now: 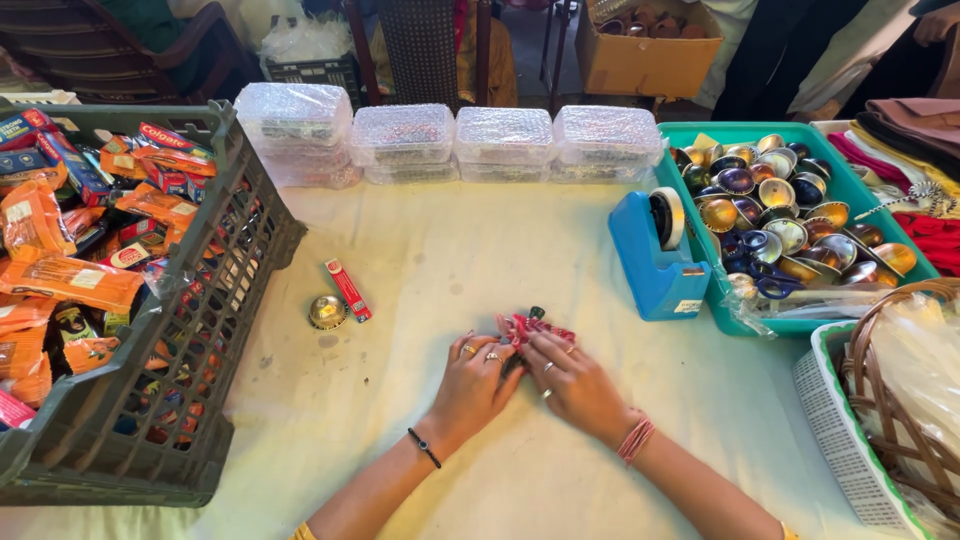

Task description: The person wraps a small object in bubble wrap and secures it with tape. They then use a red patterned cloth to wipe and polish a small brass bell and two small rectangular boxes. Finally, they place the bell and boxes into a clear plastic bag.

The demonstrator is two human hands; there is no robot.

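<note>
On the cream tablecloth [420, 250], both my hands meet over a small red and dark cloth bundle [537, 326]. My left hand [474, 382] wears rings and a black wrist cord; its fingertips press the bundle's left edge. My right hand [576, 382], with rings and pink wrist threads, holds the bundle from the right and partly covers it. A little to the left lie a small gold round container [326, 312] and a small red box [348, 290], both untouched.
A grey crate [215, 300] of orange packets and red boxes stands at left. Bubble-wrapped boxes [405, 140] line the back. A blue tape dispenser [655, 260] sits by a teal tray [845, 185] of shiny round containers. A basket [890, 390] sits at right.
</note>
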